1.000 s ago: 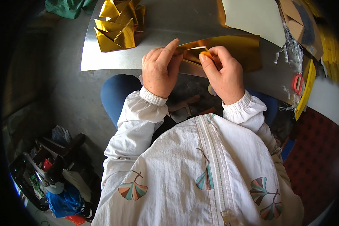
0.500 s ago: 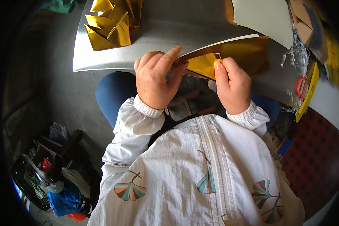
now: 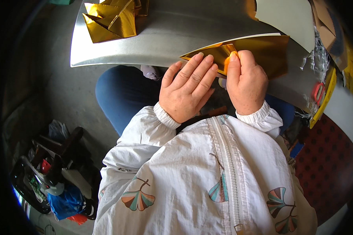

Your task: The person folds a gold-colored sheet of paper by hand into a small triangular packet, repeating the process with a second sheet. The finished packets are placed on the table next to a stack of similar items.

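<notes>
"Leftmost?"
"Folded shapes of shiny gold paper point(image 3: 123, 25) are grouped on a grey metal table point(image 3: 176, 27)."
"And the hands?"
"The left hand point(image 3: 188, 88) is spread over a folded gold-faced paper sheet point(image 3: 264, 53) at the table's near edge — pinched, thumb against forefinger, by the right hand point(image 3: 247, 82)."

The gold sheet point(image 3: 268, 55) looks like glossy, smooth foil paper, as do the folded gold pieces point(image 3: 123, 25) at far left. The worktop point(image 3: 176, 31) resembles smooth metal with a dull sheen. The white jacket point(image 3: 180, 172) is matt, wrinkled cloth; the blue bag point(image 3: 66, 201) at near left, shiny, crinkled plastic.
</notes>
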A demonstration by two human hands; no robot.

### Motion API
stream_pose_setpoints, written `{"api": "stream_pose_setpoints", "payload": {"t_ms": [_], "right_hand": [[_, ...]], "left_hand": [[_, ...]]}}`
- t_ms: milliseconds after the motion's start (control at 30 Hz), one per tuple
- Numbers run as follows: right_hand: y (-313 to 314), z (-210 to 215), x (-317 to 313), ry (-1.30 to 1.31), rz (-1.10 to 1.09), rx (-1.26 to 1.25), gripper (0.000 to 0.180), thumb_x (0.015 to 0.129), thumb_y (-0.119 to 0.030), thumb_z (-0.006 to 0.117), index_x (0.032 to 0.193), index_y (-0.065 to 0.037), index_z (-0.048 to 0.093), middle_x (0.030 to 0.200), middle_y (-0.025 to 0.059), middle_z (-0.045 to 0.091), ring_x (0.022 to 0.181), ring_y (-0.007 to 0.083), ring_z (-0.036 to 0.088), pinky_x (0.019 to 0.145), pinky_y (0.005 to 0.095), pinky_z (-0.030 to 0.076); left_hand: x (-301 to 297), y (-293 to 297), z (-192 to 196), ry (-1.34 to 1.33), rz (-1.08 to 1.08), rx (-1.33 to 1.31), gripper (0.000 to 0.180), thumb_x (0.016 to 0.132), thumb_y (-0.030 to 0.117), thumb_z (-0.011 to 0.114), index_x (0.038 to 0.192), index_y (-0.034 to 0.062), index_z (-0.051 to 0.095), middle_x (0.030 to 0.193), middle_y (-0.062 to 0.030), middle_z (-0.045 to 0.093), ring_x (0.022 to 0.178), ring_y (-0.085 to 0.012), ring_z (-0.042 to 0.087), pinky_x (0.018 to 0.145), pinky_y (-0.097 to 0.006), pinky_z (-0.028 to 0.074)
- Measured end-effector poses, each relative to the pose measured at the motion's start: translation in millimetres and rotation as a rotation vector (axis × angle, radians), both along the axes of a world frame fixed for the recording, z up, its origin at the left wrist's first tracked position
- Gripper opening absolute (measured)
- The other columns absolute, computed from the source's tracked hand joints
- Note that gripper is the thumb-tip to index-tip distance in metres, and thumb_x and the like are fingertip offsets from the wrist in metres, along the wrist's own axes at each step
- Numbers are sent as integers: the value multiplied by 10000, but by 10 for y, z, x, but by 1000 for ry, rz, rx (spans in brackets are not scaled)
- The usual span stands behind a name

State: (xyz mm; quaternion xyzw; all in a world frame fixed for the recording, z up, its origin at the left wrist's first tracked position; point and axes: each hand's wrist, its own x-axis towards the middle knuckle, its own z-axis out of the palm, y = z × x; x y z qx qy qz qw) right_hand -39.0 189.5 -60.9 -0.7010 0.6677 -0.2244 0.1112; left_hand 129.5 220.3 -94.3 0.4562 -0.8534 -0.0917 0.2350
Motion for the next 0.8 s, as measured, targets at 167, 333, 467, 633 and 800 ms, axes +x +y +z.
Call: {"api": "stream_pose_setpoints", "payload": {"t_ms": [167, 333, 467, 633, 800], "right_hand": [[-35, 9, 14, 74, 14, -6, 165, 921, -169, 555, 807, -55, 523, 644, 138, 619, 598, 344, 620, 599, 437, 463], [-62, 11, 30, 164, 0, 8, 169, 919, -180, 551, 804, -59, 525, 635, 136, 624, 597, 336, 628, 619, 438, 463], [-79, -1, 33, 171, -1, 9, 174, 921, -185, 546, 802, -61, 520, 639, 138, 628, 601, 334, 631, 628, 439, 460], [-90, -24, 22, 167, 1, -2, 167, 916, -182, 550, 803, -62, 519, 639, 135, 628, 602, 336, 631, 637, 439, 458], [-98, -39, 18, 145, -4, -6, 159, 910, -174, 554, 802, -63, 520, 635, 133, 625, 605, 337, 630, 644, 438, 457]], "left_hand": [[-22, 17, -54, -57, 42, 25, 614, 804, 325, 687, 1373, 161, 525, 1457, -25, 472, 1381, -196, 397, 1155, -422, 186], [-40, 27, -101, -90, 64, 24, 655, 793, 348, 692, 1395, 181, 498, 1483, -15, 436, 1395, -185, 371, 1176, -444, 132], [-47, 22, -124, -104, 72, 29, 673, 801, 358, 689, 1419, 212, 466, 1506, 6, 402, 1401, -164, 354, 1177, -455, 119], [-64, 16, -132, -92, 79, 34, 693, 796, 378, 687, 1428, 213, 455, 1513, 6, 392, 1405, -168, 345, 1174, -457, 124], [-78, 8, -134, -93, 89, 38, 688, 798, 389, 683, 1425, 214, 459, 1513, 4, 392, 1401, -185, 350, 1165, -460, 142]]}}
